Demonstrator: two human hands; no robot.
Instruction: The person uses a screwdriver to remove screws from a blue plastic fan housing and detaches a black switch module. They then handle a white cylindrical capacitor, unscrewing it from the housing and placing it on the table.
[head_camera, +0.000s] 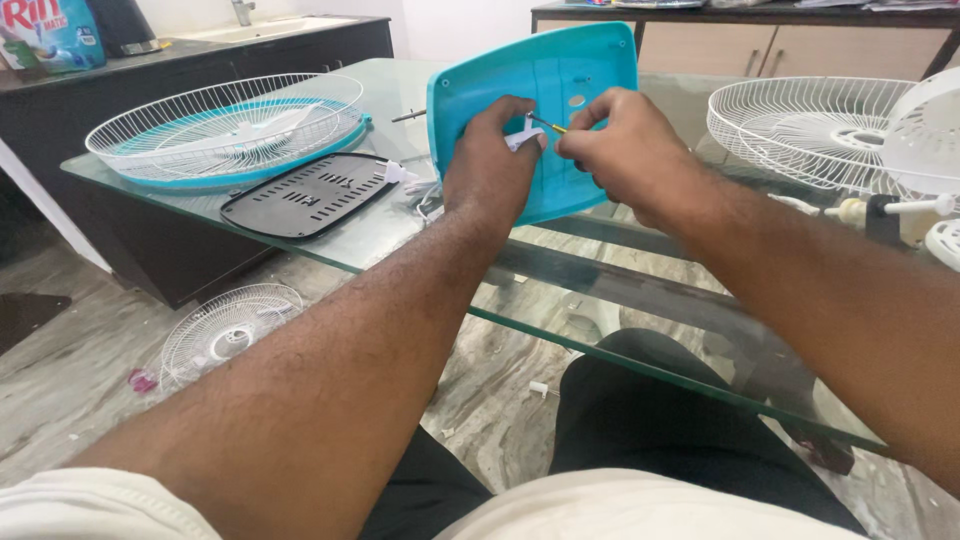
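the teal panel (560, 80) stands tilted on the glass table (400, 225). the left hand (492, 150) pinches a white clip (524, 137) against it; the right hand (620, 140) pinches a thin tool (546, 124). a black grille (310, 193) and white fan guard (225, 125) lie left, above a marble floor (90, 370).

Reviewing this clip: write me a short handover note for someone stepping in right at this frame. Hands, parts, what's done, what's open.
Left hand: pressed on the tilted teal fan base shell, pinching a small white part against it.
Right hand: holds a thin screwdriver, tip at that white part.
Parts: black slotted base plate lies loose on the glass table, beside the white grille with teal rim. A second white grille sits far right; a third lies on the floor.
Done: base plate is off the shell, grilles are separated.
Open: white part under the driver; whether it is going in or coming out cannot be told.
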